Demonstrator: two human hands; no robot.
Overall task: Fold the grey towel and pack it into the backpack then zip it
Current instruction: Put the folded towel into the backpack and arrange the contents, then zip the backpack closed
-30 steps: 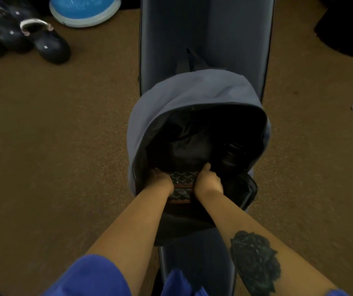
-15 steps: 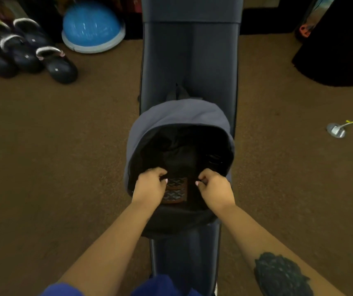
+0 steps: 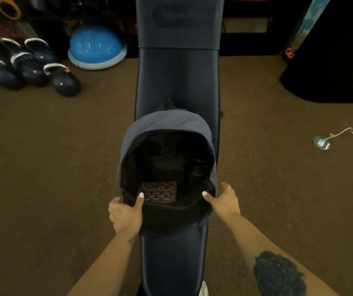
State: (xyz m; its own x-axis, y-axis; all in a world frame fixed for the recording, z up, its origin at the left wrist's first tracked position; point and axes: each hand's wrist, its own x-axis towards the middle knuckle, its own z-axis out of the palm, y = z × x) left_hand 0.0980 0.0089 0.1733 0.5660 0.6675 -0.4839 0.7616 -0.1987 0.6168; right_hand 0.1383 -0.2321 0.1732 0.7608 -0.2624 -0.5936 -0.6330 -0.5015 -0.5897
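Both hands, left hand [image 3: 126, 212] and right hand [image 3: 224, 199], pinch the near rim of the floppy grey fabric backpack [image 3: 167, 124] on the dark padded bench [image 3: 177, 82], so I'd grip by the zipper edges; towel's hidden inside, I guess.

My hands are out of the backpack [image 3: 167, 124] now: the left hand [image 3: 126, 212] grips the near-left rim, the right hand [image 3: 224, 199] the near-right rim, spread well apart. The patterned pouch [image 3: 159, 192] between them lies fully uncovered inside the opening.
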